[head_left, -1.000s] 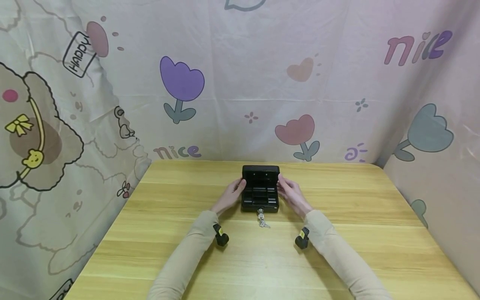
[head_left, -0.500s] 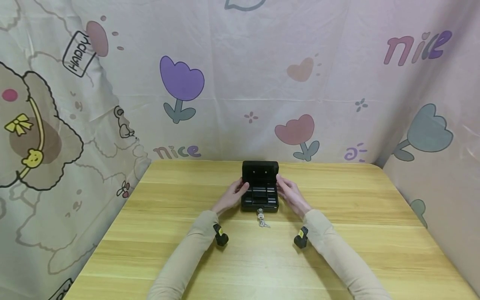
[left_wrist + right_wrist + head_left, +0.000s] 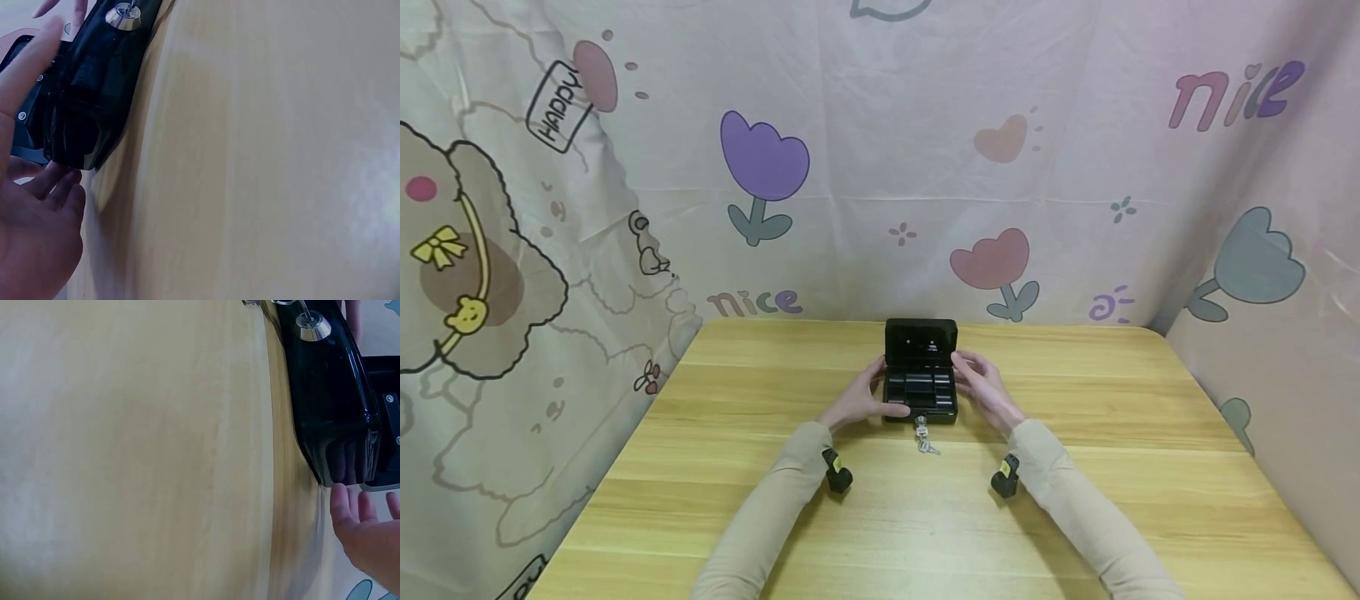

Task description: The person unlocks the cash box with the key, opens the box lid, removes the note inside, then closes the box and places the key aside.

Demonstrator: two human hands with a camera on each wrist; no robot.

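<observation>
A small black cash box (image 3: 938, 416) stands on the table with its lid (image 3: 921, 333) raised and a divided tray showing inside. A key sits in the front lock (image 3: 312, 327), and spare keys (image 3: 924, 442) dangle from it. My left hand (image 3: 859, 400) is at the box's left side, thumb stretched across the front edge of the tray. In the left wrist view its fingertips are right at the end wall. Opposite, my right hand (image 3: 988, 393) has its fingertips at the right side, the thumb up near the lid's hinge corner.
The wooden table (image 3: 925, 533) runs back to a printed cloth (image 3: 865, 167) hung behind it. Cloth also hangs along both sides. Each wrist carries a small black camera (image 3: 837, 472).
The lid has tilted further back. My left thumb has moved down from the lid to the front edge of the box. The right hand has barely moved.
</observation>
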